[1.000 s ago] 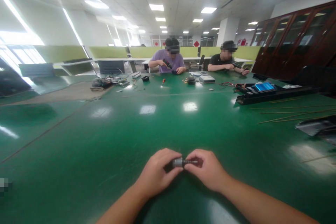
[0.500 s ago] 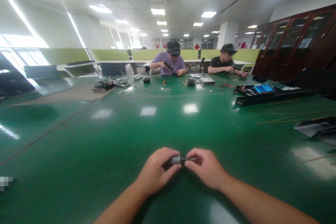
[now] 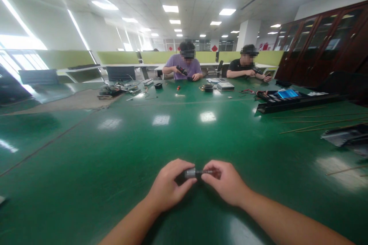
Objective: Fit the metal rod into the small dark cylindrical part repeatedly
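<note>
Low in the middle of the head view, my left hand [image 3: 167, 184] is closed around a small silver cylinder [image 3: 190, 173] that looks like a small motor. Its thumb and fingertips press on the near and far sides of it. A thin dark shaft [image 3: 199, 172] runs to the right from the cylinder. My right hand [image 3: 227, 183] pinches the far end of that shaft between thumb and fingers. Both hands are just over the green table [image 3: 138, 141]. Whether shaft and cylinder are one piece I cannot tell.
Across the table sit two people, one in a purple shirt [image 3: 178, 65] and one in black [image 3: 235, 65]. A long black housing [image 3: 299, 104] and several thin rods [image 3: 310, 128] lie to the right. Loose electronic parts [image 3: 110, 90] and a small black box [image 3: 158, 85] are farther back.
The hands keep the same grip on the cylinder and shaft. They appear slightly higher and to the left, and the whole view has shifted a little with the head.
</note>
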`<state>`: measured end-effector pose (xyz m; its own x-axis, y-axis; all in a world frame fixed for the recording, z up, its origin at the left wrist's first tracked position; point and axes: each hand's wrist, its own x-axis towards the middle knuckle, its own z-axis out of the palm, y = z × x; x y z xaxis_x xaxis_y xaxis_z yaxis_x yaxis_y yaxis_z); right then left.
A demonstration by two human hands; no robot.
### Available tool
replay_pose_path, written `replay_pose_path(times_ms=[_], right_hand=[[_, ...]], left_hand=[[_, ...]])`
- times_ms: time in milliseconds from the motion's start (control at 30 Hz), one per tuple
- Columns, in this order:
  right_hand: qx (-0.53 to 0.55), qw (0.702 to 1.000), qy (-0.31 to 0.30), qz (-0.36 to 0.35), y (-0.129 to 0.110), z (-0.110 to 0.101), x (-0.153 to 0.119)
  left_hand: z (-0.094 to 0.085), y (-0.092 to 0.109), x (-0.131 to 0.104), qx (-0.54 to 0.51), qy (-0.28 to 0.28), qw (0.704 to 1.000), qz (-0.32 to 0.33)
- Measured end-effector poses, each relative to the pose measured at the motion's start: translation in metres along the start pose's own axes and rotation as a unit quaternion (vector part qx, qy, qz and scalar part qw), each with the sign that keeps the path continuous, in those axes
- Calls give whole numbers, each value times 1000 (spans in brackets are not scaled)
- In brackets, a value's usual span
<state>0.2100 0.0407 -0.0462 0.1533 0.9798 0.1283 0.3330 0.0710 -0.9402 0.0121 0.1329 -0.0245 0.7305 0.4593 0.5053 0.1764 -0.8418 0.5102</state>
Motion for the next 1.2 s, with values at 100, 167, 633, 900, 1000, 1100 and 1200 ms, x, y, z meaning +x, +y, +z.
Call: replay_pose_path(times_ms=[100,167,633,900,1000,1100,1200], right_hand=[[1,1000,0,-2,-1,0,0],[0,1000,-2,-2,-2,0,0],[15,1000,2,2,-2,0,0],[13,1000,12,5,-2,2,1],[17,1000,12,7,0,1,2],[20,1000,13,7,1,1,2],[24,1000,15,8,1,0,2]], left_hand=[[0,1,0,-2,6,1000,4],[-1,1,0,-1,9,1000,5],[-3,1,-1,14,27,1000,7],[-3,-1,-2,26,32,999,3],[-4,-1,-1,30,34,999,2],[-4,0,0,29,32,999,-5],[-4,0,0,23,32,999,-8]])
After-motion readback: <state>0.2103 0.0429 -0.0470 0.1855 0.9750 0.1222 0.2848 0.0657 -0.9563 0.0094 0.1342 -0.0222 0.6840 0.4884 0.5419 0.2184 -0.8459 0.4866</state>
